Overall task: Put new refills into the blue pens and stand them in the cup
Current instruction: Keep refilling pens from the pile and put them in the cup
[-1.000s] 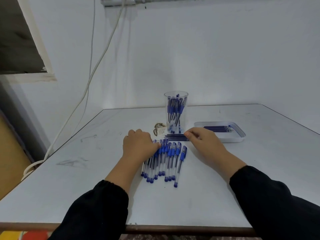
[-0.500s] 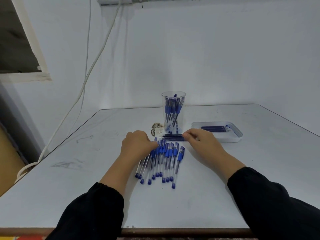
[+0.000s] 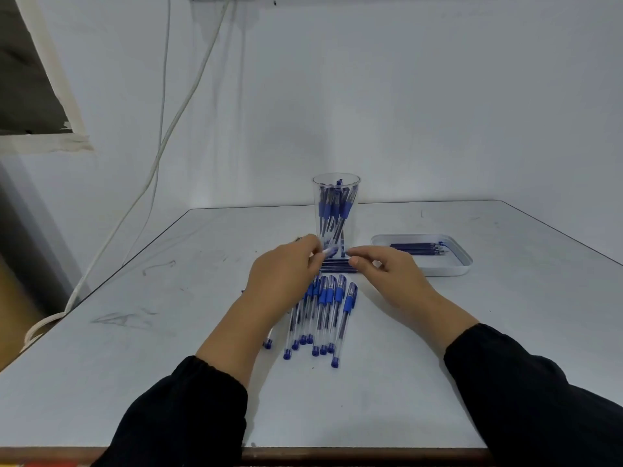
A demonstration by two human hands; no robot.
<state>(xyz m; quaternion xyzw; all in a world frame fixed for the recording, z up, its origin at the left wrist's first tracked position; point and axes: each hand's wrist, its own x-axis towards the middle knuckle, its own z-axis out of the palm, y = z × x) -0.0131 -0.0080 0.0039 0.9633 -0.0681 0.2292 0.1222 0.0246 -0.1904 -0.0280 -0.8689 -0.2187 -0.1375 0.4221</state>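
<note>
Centrally, the white table (image 3: 168, 382) carried a shallow tray (image 3: 467, 262) at right and a clear cup (image 3: 336, 183) of pens behind the hands. Loose blue pens (image 3: 332, 310) lay near. The left hand (image 3: 283, 281) pinched one pen (image 3: 329, 251); the right hand (image 3: 392, 274) pinched the refills (image 3: 337, 264).

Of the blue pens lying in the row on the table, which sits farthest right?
The clear-barrelled blue pen at the row's right edge, slightly apart from its neighbours, its end cap nearest the person.
</note>
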